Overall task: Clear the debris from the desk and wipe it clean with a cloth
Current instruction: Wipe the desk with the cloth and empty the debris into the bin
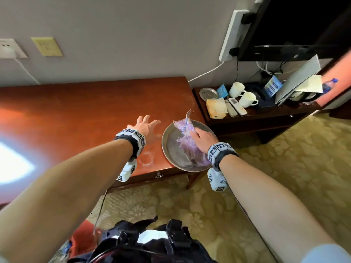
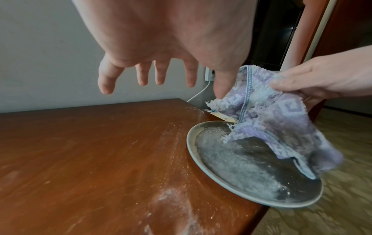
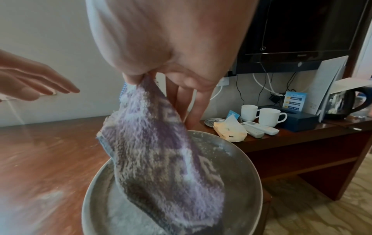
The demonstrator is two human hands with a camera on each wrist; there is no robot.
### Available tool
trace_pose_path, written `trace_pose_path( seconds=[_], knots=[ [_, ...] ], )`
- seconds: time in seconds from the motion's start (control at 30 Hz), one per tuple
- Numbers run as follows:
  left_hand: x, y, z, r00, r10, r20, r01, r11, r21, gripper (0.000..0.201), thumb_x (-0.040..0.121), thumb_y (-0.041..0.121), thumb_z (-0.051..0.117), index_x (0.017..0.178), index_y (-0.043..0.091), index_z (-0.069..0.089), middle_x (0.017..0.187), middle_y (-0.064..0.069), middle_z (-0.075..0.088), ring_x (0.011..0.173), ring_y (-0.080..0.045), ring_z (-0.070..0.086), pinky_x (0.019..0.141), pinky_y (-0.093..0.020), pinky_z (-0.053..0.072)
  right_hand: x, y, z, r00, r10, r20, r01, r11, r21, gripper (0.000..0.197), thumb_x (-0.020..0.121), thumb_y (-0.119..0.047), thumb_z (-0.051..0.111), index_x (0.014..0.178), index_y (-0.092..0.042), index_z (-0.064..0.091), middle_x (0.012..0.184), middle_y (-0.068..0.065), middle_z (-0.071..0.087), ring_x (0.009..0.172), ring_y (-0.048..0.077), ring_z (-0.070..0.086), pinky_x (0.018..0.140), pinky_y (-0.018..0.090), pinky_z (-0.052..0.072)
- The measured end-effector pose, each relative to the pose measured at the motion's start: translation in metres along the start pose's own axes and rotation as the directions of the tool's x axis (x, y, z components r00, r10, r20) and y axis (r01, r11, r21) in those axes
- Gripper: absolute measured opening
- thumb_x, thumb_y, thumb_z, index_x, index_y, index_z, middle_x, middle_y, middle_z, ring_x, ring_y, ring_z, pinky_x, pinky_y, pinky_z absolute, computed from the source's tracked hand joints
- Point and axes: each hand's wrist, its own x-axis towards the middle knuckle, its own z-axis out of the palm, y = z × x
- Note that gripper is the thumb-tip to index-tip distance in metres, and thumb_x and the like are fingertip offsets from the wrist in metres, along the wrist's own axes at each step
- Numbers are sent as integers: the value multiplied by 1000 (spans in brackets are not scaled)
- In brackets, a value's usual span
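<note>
A purple patterned cloth (image 1: 187, 141) (image 2: 277, 120) (image 3: 161, 152) hangs over a round metal tray (image 1: 167, 143) (image 2: 201, 152) (image 3: 247, 167) at the desk's right front corner. The tray overhangs the edge and holds white powder. My right hand (image 1: 203, 138) (image 3: 161, 76) pinches the cloth's top between thumb and fingers, just above the tray. My left hand (image 1: 146, 124) (image 2: 149, 79) hovers over the red-brown desk (image 1: 76, 114) (image 2: 80, 151), left of the tray, fingers spread and holding nothing. White powder streaks (image 2: 173, 198) (image 1: 146, 158) lie on the desk near the tray.
A lower side table (image 1: 266, 114) (image 3: 302, 136) to the right carries two white mugs (image 1: 241, 94) (image 3: 261, 115), remotes (image 3: 259, 129), a tissue pack (image 1: 216, 108) (image 3: 229, 132), a small metal dish (image 1: 209, 93) and a kettle (image 3: 346, 101). A TV (image 1: 296, 29) hangs above. Patterned carpet (image 1: 284, 168) lies below.
</note>
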Motion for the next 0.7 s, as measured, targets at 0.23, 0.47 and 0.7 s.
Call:
trace_pose_path(
  seconds=[0.23, 0.47, 0.7],
  knots=[
    [13, 8, 11, 1000, -22, -6, 22, 1000, -13, 64, 88, 62, 50, 145, 46, 26, 160, -1, 11, 147, -27, 4, 108, -68, 21, 27, -2, 6, 998, -10, 70, 15, 997, -72, 47, 105, -45, 23, 126, -18, 56, 122, 9, 64, 107, 31, 60, 93, 42, 44],
    [20, 1, 13, 996, -30, 79, 27, 999, 40, 67, 89, 64, 47, 148, 44, 23, 161, -3, 8, 149, -30, -5, 110, -70, 14, 48, 4, 32, 973, 17, 231, 24, 985, -173, 44, 104, -40, 34, 147, -39, 37, 131, 9, 60, 113, 35, 59, 98, 43, 45],
    [35, -10, 14, 997, 23, 75, -24, 1000, 16, 63, 90, 59, 51, 146, 42, 29, 160, -2, 10, 149, -29, -2, 110, -69, 17, 47, -3, 52, 926, 98, 364, -7, 970, -244, 54, 94, -55, 24, 146, -42, 30, 133, 15, 55, 109, 39, 58, 98, 52, 45]
  ],
)
